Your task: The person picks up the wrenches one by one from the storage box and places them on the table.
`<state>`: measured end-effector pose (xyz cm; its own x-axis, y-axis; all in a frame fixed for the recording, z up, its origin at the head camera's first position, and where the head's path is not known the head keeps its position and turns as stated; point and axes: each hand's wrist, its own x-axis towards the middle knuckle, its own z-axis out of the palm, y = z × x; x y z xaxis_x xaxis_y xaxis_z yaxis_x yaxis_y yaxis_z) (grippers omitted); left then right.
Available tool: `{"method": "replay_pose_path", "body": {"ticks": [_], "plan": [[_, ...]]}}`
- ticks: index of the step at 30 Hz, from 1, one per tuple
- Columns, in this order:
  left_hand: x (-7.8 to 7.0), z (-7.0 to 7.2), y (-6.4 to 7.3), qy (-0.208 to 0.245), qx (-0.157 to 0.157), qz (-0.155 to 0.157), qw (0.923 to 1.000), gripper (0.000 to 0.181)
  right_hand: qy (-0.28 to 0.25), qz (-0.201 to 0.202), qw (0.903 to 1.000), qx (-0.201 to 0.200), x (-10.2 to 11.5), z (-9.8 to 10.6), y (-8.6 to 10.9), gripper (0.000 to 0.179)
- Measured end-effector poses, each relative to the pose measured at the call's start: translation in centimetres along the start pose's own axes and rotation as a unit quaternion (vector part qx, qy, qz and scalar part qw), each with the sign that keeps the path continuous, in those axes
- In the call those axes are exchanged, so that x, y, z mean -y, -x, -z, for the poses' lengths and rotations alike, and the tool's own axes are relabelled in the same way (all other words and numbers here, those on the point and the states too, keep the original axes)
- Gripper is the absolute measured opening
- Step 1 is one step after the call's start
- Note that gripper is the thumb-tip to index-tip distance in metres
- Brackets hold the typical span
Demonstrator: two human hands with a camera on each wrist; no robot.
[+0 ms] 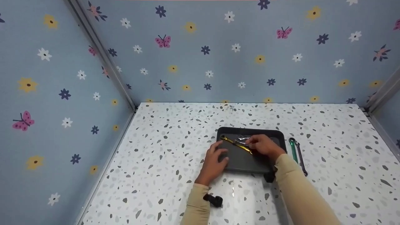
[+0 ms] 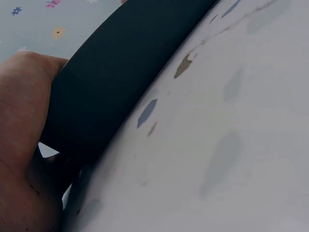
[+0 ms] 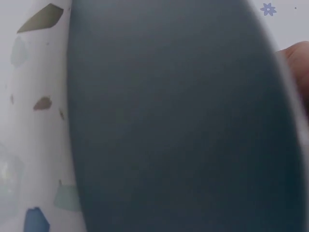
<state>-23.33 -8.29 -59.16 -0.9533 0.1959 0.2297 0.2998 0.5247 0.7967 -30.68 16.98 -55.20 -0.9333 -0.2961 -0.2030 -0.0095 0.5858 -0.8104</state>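
Note:
In the head view a dark grey tray (image 1: 243,162) lies on the speckled table. My left hand (image 1: 213,161) grips its left edge, fingers bent over the rim; the left wrist view has this hand against the tray wall (image 2: 111,72). Inside the tray, my right hand (image 1: 263,145) pinches the end of a silver wrench (image 1: 240,143). A gold wrench (image 1: 230,141) slants across the tray beneath that silver one. Behind them is another silver wrench (image 1: 242,137), partly covered by the right hand. The right wrist view mostly holds tray wall (image 3: 178,121), with the hand (image 3: 298,67) at its edge.
Right of the tray, a green wrench (image 1: 293,149) and a dark wrench (image 1: 301,159) lie side by side on the table (image 1: 156,175). A flowered wall (image 1: 218,62) closes off the back, and another wall (image 1: 56,140) stands along the left.

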Motion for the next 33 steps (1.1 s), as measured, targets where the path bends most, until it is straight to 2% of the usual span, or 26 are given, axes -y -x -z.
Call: {"method": "replay_pose_path", "body": {"ticks": [5, 17, 28, 33], "plan": [[0.1, 0.1, 0.1, 0.000, -0.001, -0.007, 1.0000, 0.029, -0.006, 0.007, 0.9999, -0.009, -0.2, -0.3, -0.1, 0.018], [0.2, -0.1, 0.1, 0.002, 0.002, 0.016, 0.9999, 0.032, -0.056, 0.015, 0.9975, -0.039, -0.9, -0.3, 0.1, 0.023], [0.1, -0.1, 0.0, 0.006, 0.005, 0.029, 0.9995, 0.032, -0.071, -0.008, 0.9957, -0.059, -0.1, -0.1, 0.7, 0.024], [0.1, 0.1, 0.1, 0.004, 0.007, 0.023, 0.9997, 0.031, -0.084, -0.016, 0.9935, -0.074, 0.1, 0.0, 0.9, 0.025]]}}
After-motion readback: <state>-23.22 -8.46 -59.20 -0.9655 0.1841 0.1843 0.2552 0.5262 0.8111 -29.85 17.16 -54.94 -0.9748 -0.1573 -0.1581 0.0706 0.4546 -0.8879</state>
